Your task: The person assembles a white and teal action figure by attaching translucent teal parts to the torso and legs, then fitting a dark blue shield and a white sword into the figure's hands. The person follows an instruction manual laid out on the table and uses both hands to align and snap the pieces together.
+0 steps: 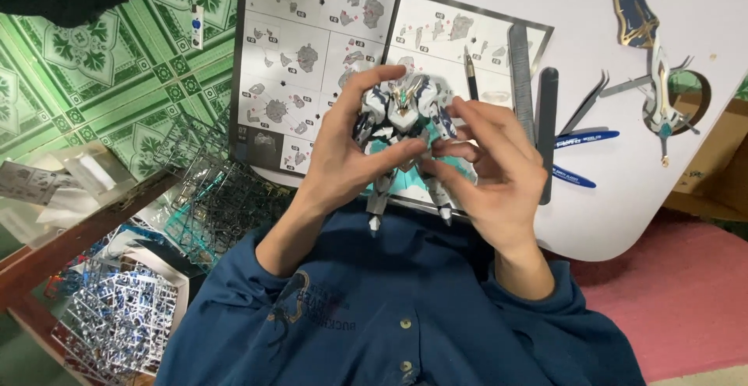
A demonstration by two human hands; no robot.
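My left hand (343, 148) and right hand (487, 168) are both closed around a small robot model (405, 121), gripping it from either side above the near edge of the white table (662, 191). The model is hard plastic in white, dark blue and teal, all sharp angled armour with thin legs hanging below my palms. To handle it well, I judge that light, even fingertip pressure on the torso is best (the thin pointed parts look easy to snap). An open instruction booklet (312, 51) of grey diagrams lies flat beneath it. Near the table's right edge lie metal tweezers (584, 102) and blue pens (584, 138). Plastic part frames (210, 199), lattice-like and glossy, are piled to my left.
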